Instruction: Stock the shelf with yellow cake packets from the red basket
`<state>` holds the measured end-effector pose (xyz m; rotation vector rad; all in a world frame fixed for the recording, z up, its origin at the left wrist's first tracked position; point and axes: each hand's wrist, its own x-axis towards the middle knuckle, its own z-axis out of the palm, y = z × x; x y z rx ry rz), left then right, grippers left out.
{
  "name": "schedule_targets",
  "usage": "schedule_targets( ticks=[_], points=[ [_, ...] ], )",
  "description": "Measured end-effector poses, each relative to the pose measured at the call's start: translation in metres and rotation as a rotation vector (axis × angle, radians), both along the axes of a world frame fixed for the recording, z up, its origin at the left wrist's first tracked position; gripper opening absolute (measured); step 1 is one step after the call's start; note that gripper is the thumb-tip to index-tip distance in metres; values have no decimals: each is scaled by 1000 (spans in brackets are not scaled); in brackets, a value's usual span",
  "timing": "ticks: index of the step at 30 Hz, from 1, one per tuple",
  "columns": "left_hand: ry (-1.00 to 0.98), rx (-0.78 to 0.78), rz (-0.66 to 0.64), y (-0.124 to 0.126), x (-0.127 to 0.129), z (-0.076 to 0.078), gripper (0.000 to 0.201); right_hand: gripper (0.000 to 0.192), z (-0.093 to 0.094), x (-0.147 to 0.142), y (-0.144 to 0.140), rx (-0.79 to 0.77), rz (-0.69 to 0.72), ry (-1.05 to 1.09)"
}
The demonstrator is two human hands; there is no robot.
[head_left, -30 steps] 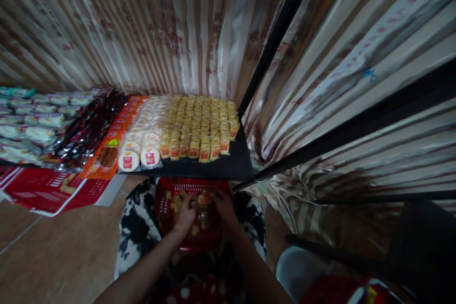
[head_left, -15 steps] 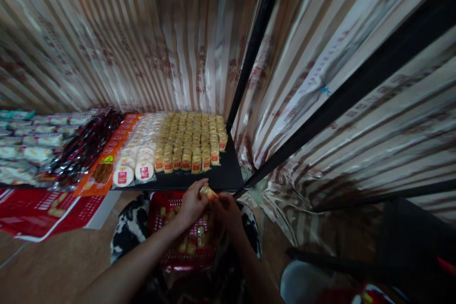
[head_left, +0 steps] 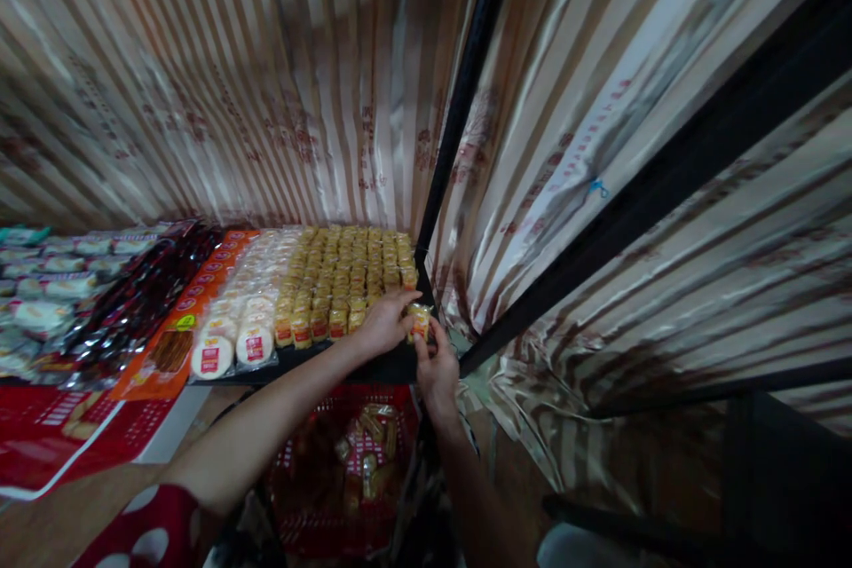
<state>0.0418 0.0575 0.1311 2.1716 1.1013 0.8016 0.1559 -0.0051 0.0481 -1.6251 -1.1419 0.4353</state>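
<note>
At the far left, pale wrapped packets [head_left: 40,302] lie in rows, and next to them sits a heap of dark glossy packets [head_left: 143,302]. An orange printed sheet [head_left: 174,348] runs alongside; its writing is too blurred to read. On the black shelf [head_left: 392,368], round white cakes [head_left: 232,344] with red labels sit in rows, then rows of small yellow cakes [head_left: 346,271] with red-and-yellow labels, none of them legible.

Your left hand [head_left: 384,321] reaches over the front right corner of the shelf, fingers curled round a small yellow packet [head_left: 419,319]. Your right hand [head_left: 437,366] comes up from below, thumb and fingertips pinching the packet's lower edge. The packet stands roughly upright, long axis near vertical, at the end of the front row, just above the shelf. I cannot tell whether it touches the shelf.

Below the shelf, on your lap, a red plastic basket [head_left: 303,510] holds a loose pile of similar yellow packets [head_left: 368,454] lying at mixed angles.
</note>
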Motion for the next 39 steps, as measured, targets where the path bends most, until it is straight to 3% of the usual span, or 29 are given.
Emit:
schedule_targets(
  ticks=[6, 12, 22, 29, 39],
  points=[
    [67, 81, 37, 35, 12, 3, 34, 49, -12, 6, 52, 66, -57, 40],
    [158, 122, 53, 57, 13, -4, 36, 47, -22, 8, 80, 46, -71, 16],
    [359, 154, -8, 61, 10, -13, 31, 49, -40, 9, 94, -41, -35, -102],
    [398, 224, -93, 63, 8, -18, 31, 48, -37, 8, 94, -31, -48, -316],
    [423, 194, -127, 67, 15, -18, 25, 52, -42, 4, 98, -50, -13, -254]
  ],
)
